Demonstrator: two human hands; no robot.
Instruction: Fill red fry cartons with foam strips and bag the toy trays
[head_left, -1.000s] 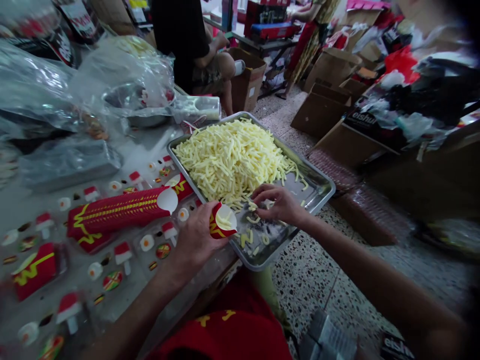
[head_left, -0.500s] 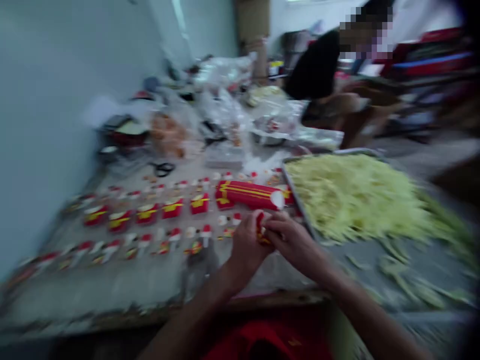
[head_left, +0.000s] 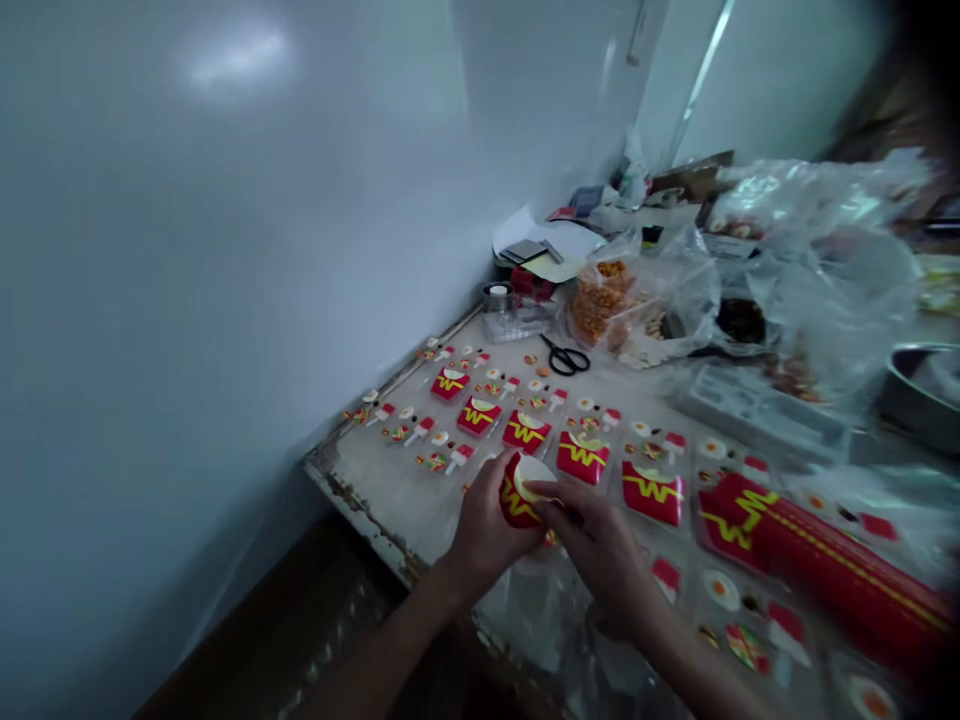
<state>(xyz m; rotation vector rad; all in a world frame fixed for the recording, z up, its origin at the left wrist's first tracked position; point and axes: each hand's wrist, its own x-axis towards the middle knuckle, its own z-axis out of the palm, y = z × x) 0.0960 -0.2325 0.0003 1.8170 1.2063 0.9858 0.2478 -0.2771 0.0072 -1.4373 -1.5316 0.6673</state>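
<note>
My left hand [head_left: 487, 525] is wrapped round a small red french-fries carton [head_left: 516, 508] with a yellow zigzag mark, held tilted above the table's front edge. A pale yellow curved piece [head_left: 525, 474] shows in its mouth, against a white inside. My right hand [head_left: 604, 545] has its fingertips pinched at that piece; the tips are partly hidden. Behind my hands stands a row of similar red cartons [head_left: 583, 457] with pale pieces in their tops. A long nested stack of red cartons [head_left: 840, 550] lies to the right.
Clear packs with small toy eggs [head_left: 721, 590] and red-and-white pieces lie in rows on the table [head_left: 450, 500]. Black scissors [head_left: 566, 358], a bag of orange pieces [head_left: 604, 295], a clear plastic tray [head_left: 761, 410] and a metal bowl [head_left: 919, 400] are behind. A wall [head_left: 300, 200] borders the left.
The view has swung left, so the tray of pale yellow pieces and the other person are out of sight. The red carton in my left hand now shows its front and a pale piece.
</note>
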